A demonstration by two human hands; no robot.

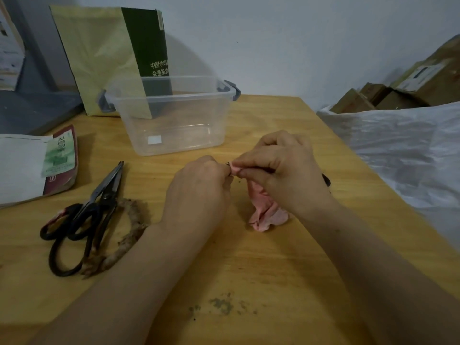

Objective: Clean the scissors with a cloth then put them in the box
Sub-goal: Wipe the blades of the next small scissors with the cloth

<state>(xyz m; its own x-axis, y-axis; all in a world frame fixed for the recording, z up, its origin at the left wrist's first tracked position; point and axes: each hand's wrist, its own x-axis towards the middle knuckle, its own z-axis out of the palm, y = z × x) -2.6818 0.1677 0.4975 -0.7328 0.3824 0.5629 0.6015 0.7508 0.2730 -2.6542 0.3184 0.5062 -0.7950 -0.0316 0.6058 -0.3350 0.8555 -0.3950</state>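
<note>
**Hands pinching cloth at centre**

I see both hands meeting mid-tabletop [249, 270]. The right hand [281, 170] pinches the pink cloth [266, 212] round a dark object [326, 181], mostly hidden. The left hand [199, 190] curls its fingers on that object's other end. Two scissors [107, 192] lie at nine o'clock, and the clear box [179, 130] stands at twelve.

Pale wall [273, 33] behind wooden table [249, 257] — cardboard boxes [398, 95] right, behind white plastic sheet [410, 145] — dim light.
</note>
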